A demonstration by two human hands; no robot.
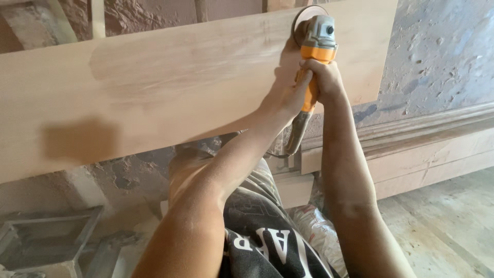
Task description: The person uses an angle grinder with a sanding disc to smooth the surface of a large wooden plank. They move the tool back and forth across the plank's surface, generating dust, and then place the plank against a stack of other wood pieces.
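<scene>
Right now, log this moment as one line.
left hand: grips grinder body | right hand: grips angle grinder | disc on wooden board | board tilted against wall

The wooden board (154, 87) leans against the rough wall (442, 46), and its left and middle face is free. Near its top right corner, the angle grinder (314, 56) and both hands block the way. Below, moulded planks (427, 149) stand close along the wall.
</scene>
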